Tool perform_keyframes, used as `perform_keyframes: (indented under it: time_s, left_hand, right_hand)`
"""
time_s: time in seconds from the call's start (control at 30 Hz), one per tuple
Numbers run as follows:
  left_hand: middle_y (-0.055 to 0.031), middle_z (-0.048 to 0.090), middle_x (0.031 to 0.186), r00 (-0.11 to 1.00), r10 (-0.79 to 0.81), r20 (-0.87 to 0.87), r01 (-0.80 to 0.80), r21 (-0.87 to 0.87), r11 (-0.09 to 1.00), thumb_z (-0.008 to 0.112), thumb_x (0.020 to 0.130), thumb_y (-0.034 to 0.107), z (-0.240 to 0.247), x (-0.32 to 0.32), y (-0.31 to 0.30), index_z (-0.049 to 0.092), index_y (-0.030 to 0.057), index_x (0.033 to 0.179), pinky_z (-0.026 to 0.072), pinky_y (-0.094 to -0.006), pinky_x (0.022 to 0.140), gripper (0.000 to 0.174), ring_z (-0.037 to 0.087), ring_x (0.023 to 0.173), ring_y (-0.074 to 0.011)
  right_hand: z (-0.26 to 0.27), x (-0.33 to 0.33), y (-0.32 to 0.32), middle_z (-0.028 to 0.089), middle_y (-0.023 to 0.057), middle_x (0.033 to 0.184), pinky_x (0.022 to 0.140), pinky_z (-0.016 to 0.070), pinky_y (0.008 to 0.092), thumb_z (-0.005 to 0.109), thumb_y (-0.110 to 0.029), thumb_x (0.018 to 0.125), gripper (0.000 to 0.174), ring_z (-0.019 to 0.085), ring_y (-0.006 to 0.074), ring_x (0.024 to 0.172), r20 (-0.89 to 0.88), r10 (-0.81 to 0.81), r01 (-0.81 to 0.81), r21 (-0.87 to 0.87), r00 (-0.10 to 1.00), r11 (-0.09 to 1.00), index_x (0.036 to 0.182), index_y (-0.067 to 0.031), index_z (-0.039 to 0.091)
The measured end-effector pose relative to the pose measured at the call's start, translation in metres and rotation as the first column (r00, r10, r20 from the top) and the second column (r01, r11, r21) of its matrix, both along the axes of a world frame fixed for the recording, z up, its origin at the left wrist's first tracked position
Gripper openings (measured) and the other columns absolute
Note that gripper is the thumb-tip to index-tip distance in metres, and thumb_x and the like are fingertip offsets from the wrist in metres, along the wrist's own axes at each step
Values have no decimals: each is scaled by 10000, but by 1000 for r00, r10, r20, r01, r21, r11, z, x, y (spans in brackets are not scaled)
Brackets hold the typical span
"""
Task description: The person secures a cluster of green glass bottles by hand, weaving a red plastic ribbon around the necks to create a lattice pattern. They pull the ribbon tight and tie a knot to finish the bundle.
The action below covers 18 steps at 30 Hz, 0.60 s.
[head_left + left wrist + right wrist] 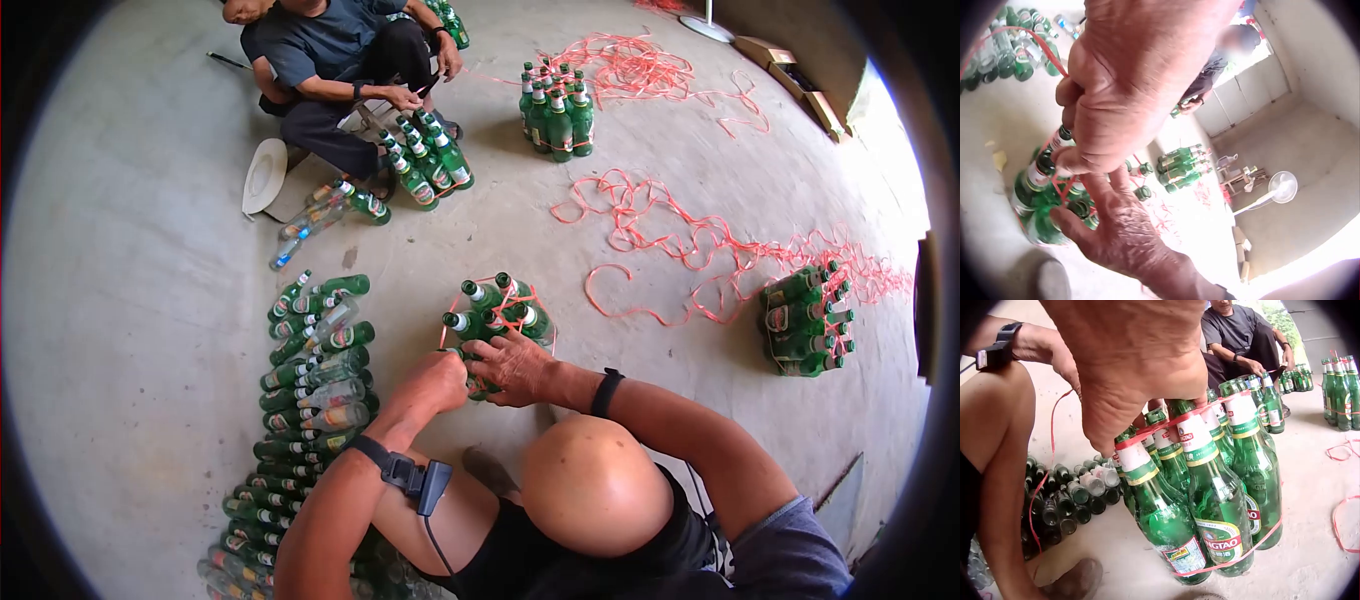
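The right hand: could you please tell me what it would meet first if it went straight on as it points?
Most likely the tied green bottles, as the right hand lies over them, though depth leaves it unclear which bottle comes first.

Under grip: bottles (1219, 494) green, neck labels (1200, 449) white-green | at grip: ribbon (1147, 432) red | beyond: tangle (640, 65) pinkish-red | below: floor (150, 300) grey

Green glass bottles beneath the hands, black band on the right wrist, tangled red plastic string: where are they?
Green glass bottles (1216, 492): right wrist view, front bottle's body.
Black band (606, 392): head view, outer face.
Red plastic string (640, 70): head view, far heap's middle.
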<state>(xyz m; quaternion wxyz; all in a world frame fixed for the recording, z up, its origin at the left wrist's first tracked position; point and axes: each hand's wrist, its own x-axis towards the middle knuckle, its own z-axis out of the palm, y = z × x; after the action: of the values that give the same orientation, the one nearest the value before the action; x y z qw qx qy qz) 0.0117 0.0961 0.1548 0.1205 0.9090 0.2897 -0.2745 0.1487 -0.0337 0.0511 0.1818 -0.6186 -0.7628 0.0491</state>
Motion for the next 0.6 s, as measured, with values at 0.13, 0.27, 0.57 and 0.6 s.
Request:
perform_keyframes:
  time_s: [0.13, 0.27, 0.57, 0.6]
  left_hand:
    - [-287, 767, 999, 999, -36, 21, 36, -21, 999, 656, 873, 118, -1, 0, 2, 801, 6, 935, 603, -527, 866, 193, 759, 973, -461]
    - [-287, 766, 985, 999, -37, 26, 38, -42, 998, 660, 871, 114, -6, 0, 6, 779, -32, 930, 601, -527, 852, 198, 758, 973, -464]
    - [-295, 766, 1019, 998, -28, -63, 26, -38, 999, 665, 902, 116, -5, 8, 6, 744, -56, 1061, 607, -511, 871, 246, 762, 1014, -446]
    - [-296, 766, 1021, 997, -41, -66, 38, -45, 998, 671, 902, 120, -10, 5, 10, 742, -57, 1064, 609, -507, 872, 251, 763, 1014, -443]
  right_hand:
    - [5, 3, -1, 533, 66, 1476, 1006, 499, 486, 769, -445, 890, 620, 663, 253, 1160, 20, 18, -18, -1, 1000, 1000, 1429, -179, 617]
    - [5, 2, 0, 534, 68, 1473, 1007, 499, 483, 781, -453, 882, 621, 662, 253, 1161, 24, 12, -12, -18, 1000, 1000, 1413, -171, 625]
    - [1, 2, 0, 541, 69, 1450, 1020, 493, 505, 800, -461, 863, 599, 661, 259, 1139, 0, 5, -5, 20, 1000, 1000, 1368, -178, 642]
    - [2, 0, 1, 543, 70, 1450, 1024, 491, 508, 797, -462, 864, 596, 661, 261, 1139, -3, 10, -10, 14, 1000, 1000, 1366, -180, 643]
